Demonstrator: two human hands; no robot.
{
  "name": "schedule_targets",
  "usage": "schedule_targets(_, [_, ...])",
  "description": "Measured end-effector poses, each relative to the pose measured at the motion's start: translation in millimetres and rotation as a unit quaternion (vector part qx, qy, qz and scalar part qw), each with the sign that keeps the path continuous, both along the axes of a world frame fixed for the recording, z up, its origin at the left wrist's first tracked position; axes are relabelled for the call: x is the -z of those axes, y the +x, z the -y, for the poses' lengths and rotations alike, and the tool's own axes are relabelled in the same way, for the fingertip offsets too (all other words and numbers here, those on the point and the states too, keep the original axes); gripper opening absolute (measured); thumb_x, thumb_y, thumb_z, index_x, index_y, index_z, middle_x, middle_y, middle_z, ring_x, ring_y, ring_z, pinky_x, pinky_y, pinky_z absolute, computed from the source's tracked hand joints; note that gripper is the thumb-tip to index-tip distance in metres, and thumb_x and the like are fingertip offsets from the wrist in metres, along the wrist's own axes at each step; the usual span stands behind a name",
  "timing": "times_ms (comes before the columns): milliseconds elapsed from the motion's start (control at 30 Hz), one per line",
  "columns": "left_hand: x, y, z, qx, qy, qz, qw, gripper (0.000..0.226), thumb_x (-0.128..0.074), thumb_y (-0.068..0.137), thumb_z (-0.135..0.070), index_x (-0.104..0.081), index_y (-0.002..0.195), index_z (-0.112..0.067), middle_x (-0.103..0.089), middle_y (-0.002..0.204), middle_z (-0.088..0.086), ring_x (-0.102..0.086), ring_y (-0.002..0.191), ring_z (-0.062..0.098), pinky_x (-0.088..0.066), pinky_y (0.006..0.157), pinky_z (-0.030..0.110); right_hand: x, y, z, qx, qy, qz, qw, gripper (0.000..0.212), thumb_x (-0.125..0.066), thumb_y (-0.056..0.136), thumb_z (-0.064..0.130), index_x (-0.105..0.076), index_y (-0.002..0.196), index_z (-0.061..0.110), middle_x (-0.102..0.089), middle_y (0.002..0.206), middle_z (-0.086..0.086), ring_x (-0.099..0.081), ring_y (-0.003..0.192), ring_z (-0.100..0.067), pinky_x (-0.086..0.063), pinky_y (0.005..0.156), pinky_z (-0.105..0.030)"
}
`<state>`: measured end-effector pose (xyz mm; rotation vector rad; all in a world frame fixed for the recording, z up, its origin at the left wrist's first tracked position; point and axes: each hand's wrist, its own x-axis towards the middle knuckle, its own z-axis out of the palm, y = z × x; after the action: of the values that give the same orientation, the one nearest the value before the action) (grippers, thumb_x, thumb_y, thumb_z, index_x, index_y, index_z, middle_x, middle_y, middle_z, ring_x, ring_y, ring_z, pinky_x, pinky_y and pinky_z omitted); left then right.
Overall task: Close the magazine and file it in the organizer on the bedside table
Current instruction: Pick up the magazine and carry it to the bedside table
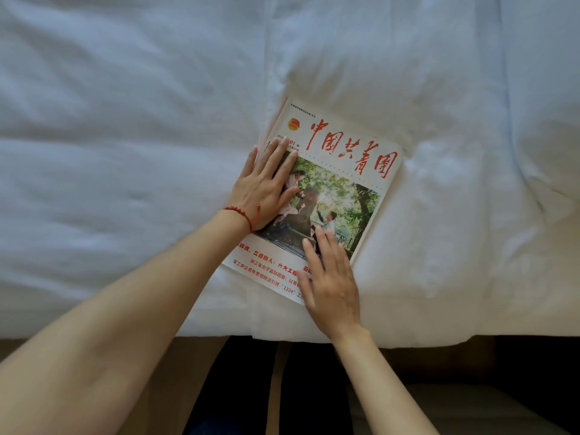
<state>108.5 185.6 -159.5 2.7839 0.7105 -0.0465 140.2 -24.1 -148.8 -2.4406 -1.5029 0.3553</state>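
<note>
magazine [342, 171] closed on bed [125, 120], left hand [263, 196] and right hand [332, 287] flat, fingers spread, pressing cover

Open duvet [125, 152] surrounds the magazine [345, 171]; nothing blocks the hands.

The magazine [339, 183] is seen closed, front cover up, lying flat on a white bed and turned at a slant. Red brush-style Chinese title characters are printed across its white top, a photograph of people among green trees fills the middle, and red and black text lines run along its bottom.
</note>
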Motion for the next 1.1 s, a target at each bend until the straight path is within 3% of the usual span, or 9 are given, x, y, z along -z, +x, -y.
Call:
schedule_targets(100, [-5.2,-11.2,2.7,-0.059,-0.03,0.052,0.996,0.06,-0.031,0.09,-0.043,-0.027,0.137,-0.006,-0.022,0.148,0.024,-0.017,0.136,0.037,-0.013,0.111,0.045,-8.7,11.1,11.9,0.124,0.057,-0.042,0.99,0.043,-0.043,0.089,0.029,-0.043,0.129,0.012,-0.039,0.143,-0.014,-0.025,0.135,-0.021,-0.021,0.112,-0.033])
schedule_targets(167, [-8.5,-23.7,7.5,-0.124,-0.059,0.102,0.985,0.052,-0.042,0.088,-0.028,-0.035,0.132,-0.002,-0.035,0.139,0.028,-0.033,0.127,0.04,-0.027,0.106,0.047,-14.1,17.9,13.0,0.241,0.084,-0.091,0.963,0.045,-0.044,0.088,0.029,-0.042,0.13,0.012,-0.039,0.143,-0.014,-0.026,0.133,-0.017,-0.025,0.11,-0.034])
schedule_targets(267, [-17.2,-37.2,19.3,-0.19,-0.103,0.175,0.961,0.043,-0.051,0.083,-0.008,-0.045,0.124,0.005,-0.053,0.118,0.028,-0.051,0.106,0.039,-0.045,0.091,0.046,-20.7,23.4,0.4,0.339,0.118,-0.187,0.914,0.047,-0.051,0.088,0.019,-0.039,0.133,0.01,-0.04,0.139,-0.012,-0.033,0.129,-0.02,-0.035,0.108,-0.042])
schedule_targets(400, [-27.3,-35.5,30.8,-0.257,-0.171,0.2,0.93,0.045,-0.054,0.083,0.001,-0.043,0.127,0.001,-0.054,0.113,0.025,-0.052,0.101,0.033,-0.039,0.082,0.025,-32.9,20.9,-25.8,0.428,0.132,-0.287,0.847,0.051,-0.052,0.088,0.012,-0.034,0.135,0.015,-0.041,0.135,-0.008,-0.042,0.124,-0.021,-0.041,0.103,-0.039])
schedule_targets(567, [-35.0,-45.4,25.3,-0.309,-0.25,0.176,0.901,0.039,-0.045,0.087,0.001,-0.043,0.126,-0.004,-0.06,0.113,0.023,-0.056,0.1,0.036,-0.046,0.083,0.038,-46.4,26.6,-30.3,0.474,0.162,-0.35,0.792,0.053,-0.051,0.088,0.009,-0.03,0.136,0.021,-0.051,0.128,0.0,-0.053,0.111,-0.016,-0.049,0.094,-0.037])
schedule_targets(733, [-52.1,-70.7,39.5,-0.299,-0.282,0.176,0.895,0.036,-0.043,0.09,0.0,-0.042,0.126,-0.005,-0.062,0.097,0.02,-0.06,0.088,0.034,-0.048,0.069,0.033,-64.8,24.1,-22.9,0.413,0.147,-0.352,0.827,0.025,-0.053,0.087,0.008,-0.051,0.112,0.011,-0.061,0.099,-0.004,-0.062,0.089,-0.022,-0.051,0.065,-0.025])
schedule_targets(900, [-76.6,-97.2,61.2,-0.355,-0.292,0.231,0.858,0.033,-0.043,0.09,0.004,-0.047,0.122,-0.002,-0.064,0.106,0.021,-0.06,0.086,0.027,-0.05,0.072,0.032,-96.6,10.5,-20.4,0.354,0.146,-0.385,0.84,0.024,-0.054,0.087,0.007,-0.052,0.111,0.012,-0.059,0.087,0.012,-0.06,0.078,-0.003,-0.049,0.05,-0.007])
schedule_targets(1033, [-98.6,-125.6,70.0,-0.429,-0.333,0.275,0.793,0.033,-0.044,0.09,0.002,-0.05,0.121,-0.007,-0.065,0.103,0.019,-0.064,0.087,0.029,-0.057,0.072,0.042,-127.2,4.3,-16.4,0.306,0.142,-0.42,0.843,0.026,-0.053,0.089,0.01,-0.048,0.111,0.023,-0.06,0.092,0.007,-0.063,0.082,-0.009,-0.055,0.057,-0.017])
schedule_targets(1100, [-114.2,-137.1,73.4,-0.453,-0.357,0.294,0.763,0.033,-0.043,0.091,0.002,-0.049,0.122,-0.008,-0.065,0.1,0.018,-0.064,0.082,0.025,-0.059,0.062,0.03,-143.7,1.7,-15.8,0.286,0.134,-0.445,0.838,0.026,-0.053,0.089,0.013,-0.047,0.11,0.027,-0.063,0.094,0.003,-0.067,0.082,-0.017,-0.058,0.058,-0.028])
